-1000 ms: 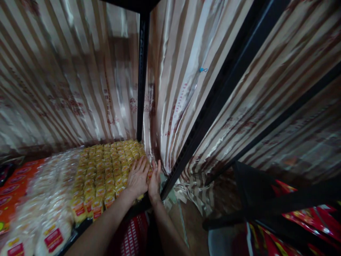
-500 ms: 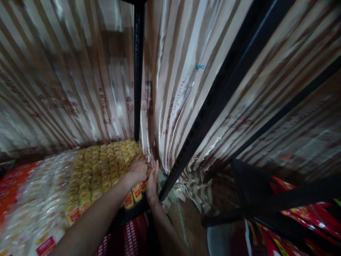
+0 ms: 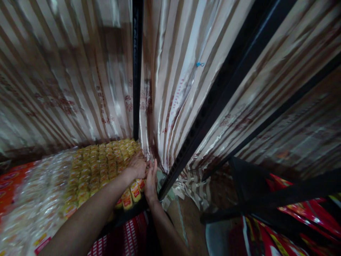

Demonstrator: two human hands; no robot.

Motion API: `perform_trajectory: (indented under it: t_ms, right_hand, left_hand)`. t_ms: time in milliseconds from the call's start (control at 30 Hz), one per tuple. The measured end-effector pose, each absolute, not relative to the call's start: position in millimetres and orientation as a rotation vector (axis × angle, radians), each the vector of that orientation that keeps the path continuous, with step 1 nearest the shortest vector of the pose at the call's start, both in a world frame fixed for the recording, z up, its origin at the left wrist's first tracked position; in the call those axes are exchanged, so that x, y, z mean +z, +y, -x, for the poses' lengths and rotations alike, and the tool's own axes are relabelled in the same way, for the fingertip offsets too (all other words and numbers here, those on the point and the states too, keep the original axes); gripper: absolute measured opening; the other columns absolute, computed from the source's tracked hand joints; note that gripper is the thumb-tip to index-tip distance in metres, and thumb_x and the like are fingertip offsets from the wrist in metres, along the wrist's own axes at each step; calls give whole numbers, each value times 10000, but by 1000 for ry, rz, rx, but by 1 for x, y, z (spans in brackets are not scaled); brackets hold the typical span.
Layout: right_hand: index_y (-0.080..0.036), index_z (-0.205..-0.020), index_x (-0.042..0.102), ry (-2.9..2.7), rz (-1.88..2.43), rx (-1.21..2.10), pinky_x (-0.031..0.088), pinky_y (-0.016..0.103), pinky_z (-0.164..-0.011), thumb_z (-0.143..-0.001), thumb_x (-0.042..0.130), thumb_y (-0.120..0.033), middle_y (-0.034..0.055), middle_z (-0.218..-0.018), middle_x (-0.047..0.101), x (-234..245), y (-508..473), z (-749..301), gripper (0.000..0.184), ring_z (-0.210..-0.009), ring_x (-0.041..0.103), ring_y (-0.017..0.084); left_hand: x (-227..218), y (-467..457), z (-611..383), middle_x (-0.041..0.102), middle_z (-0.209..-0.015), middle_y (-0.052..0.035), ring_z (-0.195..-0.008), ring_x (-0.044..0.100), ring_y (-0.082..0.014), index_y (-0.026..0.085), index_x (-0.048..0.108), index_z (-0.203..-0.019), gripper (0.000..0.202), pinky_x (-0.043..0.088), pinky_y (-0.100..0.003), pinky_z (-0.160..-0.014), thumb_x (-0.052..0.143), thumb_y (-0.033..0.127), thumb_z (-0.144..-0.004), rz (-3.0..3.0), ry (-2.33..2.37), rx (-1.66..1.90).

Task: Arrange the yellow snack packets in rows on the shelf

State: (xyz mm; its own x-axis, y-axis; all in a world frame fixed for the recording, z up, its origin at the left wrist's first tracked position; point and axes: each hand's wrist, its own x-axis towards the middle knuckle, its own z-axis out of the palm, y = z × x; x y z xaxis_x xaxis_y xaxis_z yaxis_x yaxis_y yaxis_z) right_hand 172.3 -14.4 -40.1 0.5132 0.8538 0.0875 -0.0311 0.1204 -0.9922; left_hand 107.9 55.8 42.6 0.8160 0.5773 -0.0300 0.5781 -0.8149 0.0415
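Small yellow wrapped snack packets (image 3: 106, 158) stand in tight rows on a dark shelf. My left hand (image 3: 137, 166) reaches over their right end, its fingers bent down around a packet there; the fingertips are partly hidden. Close beside it, my right hand (image 3: 150, 183) is upright at the outer side of the end row, with fingers stretched up and the palm facing the packets. The two hands nearly touch at the fingertips. Below them, several front packets (image 3: 135, 192) show red and yellow labels.
Clear-wrapped packets (image 3: 45, 188) and an orange package (image 3: 13, 185) lie farther left. A black slotted post (image 3: 191, 142) slants past my right hand; another post (image 3: 137, 71) rises behind the packets. Striped plastic sheeting (image 3: 87, 78) hangs behind. Red bags (image 3: 309, 217) sit on shelving at right.
The view has shifted slightly. Both hands stay at the right end of the yellow packets, with almost no movement relative to them.
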Motion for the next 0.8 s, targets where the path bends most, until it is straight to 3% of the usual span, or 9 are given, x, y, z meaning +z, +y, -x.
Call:
perform_trajectory:
  t_ms: [133,333,500,667,800]
  right_hand:
    - [-229,-1444,114,-875,1338,753,281,370,-1064,-889,264,-549,68,-1454,297,-42,-16,-174,658,-1314,315,182]
    - [-208,-1449,8,-988,1305,788,236,378,-1091,-904,200,-536,67,-1479,232,-44,-15,-175,664,-1339,265,169]
    - [-189,-1447,98,-1032,1366,712,164,364,-1117,-904,210,-532,43,-1500,154,-40,-13,-174,652,-1362,194,167]
    - [-213,-1442,141,-990,1440,716,249,393,-1078,-897,234,-535,66,-1470,255,-37,-10,-175,640,-1323,297,199]
    - [-187,-1444,119,-921,1455,753,301,399,-1045,-886,209,-556,107,-1438,318,-31,-13,-175,674,-1288,360,211]
  left_hand:
    - [38,59,-106,680,-989,-87,-1011,571,-245,184,665,-903,280,175,-425,-1076,529,331,-707,-2968,903,-42]
    - [40,58,-105,667,-987,-145,-981,579,-265,126,620,-972,357,259,-417,-1030,499,354,-727,-2954,937,56]
    - [43,57,-103,663,-1000,-143,-989,577,-261,123,507,-1168,502,299,-410,-991,488,381,-738,-2947,953,14]
    - [42,59,-104,635,-1105,-139,-1094,526,-262,147,554,-1108,430,281,-406,-1007,480,353,-738,-2940,948,-6]
    - [43,58,-109,660,-1035,-151,-1048,560,-258,118,583,-1052,407,251,-397,-1035,495,352,-730,-2932,1028,-100]
